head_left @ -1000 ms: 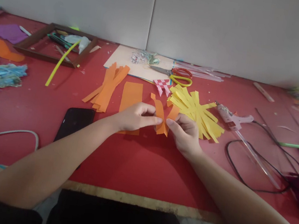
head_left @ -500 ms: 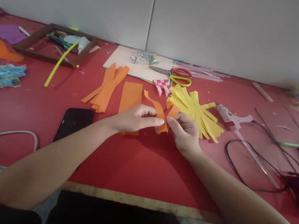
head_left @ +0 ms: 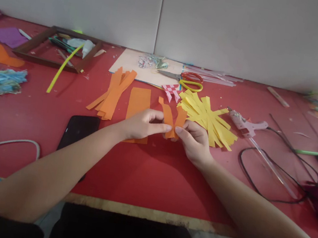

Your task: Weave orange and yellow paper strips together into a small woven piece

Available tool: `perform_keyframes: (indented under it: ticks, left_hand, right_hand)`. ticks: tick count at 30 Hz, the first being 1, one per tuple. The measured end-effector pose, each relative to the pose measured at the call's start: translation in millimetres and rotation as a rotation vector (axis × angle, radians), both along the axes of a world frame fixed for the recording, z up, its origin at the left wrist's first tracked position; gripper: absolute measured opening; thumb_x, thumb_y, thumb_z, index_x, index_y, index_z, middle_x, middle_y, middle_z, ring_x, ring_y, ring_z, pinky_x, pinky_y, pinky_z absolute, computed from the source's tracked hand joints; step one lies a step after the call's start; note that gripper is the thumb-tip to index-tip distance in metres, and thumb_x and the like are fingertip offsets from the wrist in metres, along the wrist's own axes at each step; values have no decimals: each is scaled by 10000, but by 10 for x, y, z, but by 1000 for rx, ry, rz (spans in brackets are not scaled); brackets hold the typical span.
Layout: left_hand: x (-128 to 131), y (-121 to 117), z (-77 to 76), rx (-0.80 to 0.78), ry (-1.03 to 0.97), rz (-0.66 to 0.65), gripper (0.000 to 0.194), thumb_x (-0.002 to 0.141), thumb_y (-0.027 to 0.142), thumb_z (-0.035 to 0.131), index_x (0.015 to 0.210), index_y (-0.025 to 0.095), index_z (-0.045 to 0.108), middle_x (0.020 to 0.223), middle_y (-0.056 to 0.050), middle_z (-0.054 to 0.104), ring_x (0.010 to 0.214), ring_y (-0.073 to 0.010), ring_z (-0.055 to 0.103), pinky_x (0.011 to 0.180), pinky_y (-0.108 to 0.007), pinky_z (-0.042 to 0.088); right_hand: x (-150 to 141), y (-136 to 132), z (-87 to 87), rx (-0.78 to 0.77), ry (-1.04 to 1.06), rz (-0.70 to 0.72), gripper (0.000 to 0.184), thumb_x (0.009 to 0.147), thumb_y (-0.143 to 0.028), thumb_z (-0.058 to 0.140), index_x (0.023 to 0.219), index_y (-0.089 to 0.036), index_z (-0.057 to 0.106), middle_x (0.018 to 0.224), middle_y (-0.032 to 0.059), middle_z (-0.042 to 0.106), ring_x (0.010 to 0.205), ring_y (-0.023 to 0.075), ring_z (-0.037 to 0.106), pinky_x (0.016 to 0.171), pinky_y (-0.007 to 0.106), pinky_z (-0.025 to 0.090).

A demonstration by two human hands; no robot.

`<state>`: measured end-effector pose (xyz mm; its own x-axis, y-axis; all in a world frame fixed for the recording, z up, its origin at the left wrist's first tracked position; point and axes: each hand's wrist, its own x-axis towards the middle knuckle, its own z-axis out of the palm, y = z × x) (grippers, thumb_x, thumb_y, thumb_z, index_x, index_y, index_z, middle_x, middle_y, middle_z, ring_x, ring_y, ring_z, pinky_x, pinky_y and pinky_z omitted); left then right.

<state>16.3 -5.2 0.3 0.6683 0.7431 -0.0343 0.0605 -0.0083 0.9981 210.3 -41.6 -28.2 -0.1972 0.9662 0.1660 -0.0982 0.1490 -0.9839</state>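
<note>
Between my two hands is an orange paper strip (head_left: pixel 180 117), bent into a V with both ends pointing up and away from me. My left hand (head_left: pixel 146 125) pinches its left part near the fold, thumb on top. My right hand (head_left: pixel 196 140) grips the other part close beside it, thumb tips nearly meeting. Under my left hand lies a flat orange paper rectangle (head_left: pixel 139 102), partly covered. Left of it is a loose bundle of orange strips (head_left: pixel 115 95). Yellow paper strips (head_left: pixel 209 120), crossed like a star, lie just beyond my right hand.
Scissors (head_left: pixel 190 81) rest on a pale board (head_left: pixel 122 62) near the wall. A pink glue gun (head_left: pixel 245 125) with a looping black cord (head_left: pixel 241 166) lies at right. A black phone (head_left: pixel 78 133) is by my left forearm; a brown wooden frame (head_left: pixel 36 43) holds tools at back left.
The strip's left end has shifted right, and its right arm now stands straighter and shows more of its face. Both hands have stayed almost in place, pinching near the fold.
</note>
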Motion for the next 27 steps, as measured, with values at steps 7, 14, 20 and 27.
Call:
perform_keyframes:
  ticks: [7,14,20,27]
  left_hand:
    - [-17,1,27,-19,77,50,291,873,411,633,789,138,689,816,-65,730,765,-166,662,726,-298,502]
    - [-26,-11,11,-31,26,-108,216,904,333,622,970,145,706,948,-68,741,880,-163,681,846,-303,510]
    - [-19,9,37,-1,-13,-101,160,898,282,613,918,147,697,920,-45,735,820,-131,666,800,-268,501]
    - [-31,29,43,-33,128,42,226,862,362,644,814,143,677,828,-57,730,818,-156,653,786,-290,487]
  right_hand:
    - [-7,21,-9,0,14,-27,261,864,-377,681,680,-210,603,610,-17,644,552,124,566,572,286,452]
    - [7,34,-42,-22,54,22,244,892,-349,653,695,-209,620,632,-14,650,573,128,571,593,292,453]
    - [17,24,-39,-19,-31,9,254,863,-342,690,666,-206,603,585,-21,629,551,130,559,586,294,434]
    - [20,64,-68,-3,83,-137,275,862,-380,691,667,-222,578,582,-39,633,529,109,553,559,264,443]
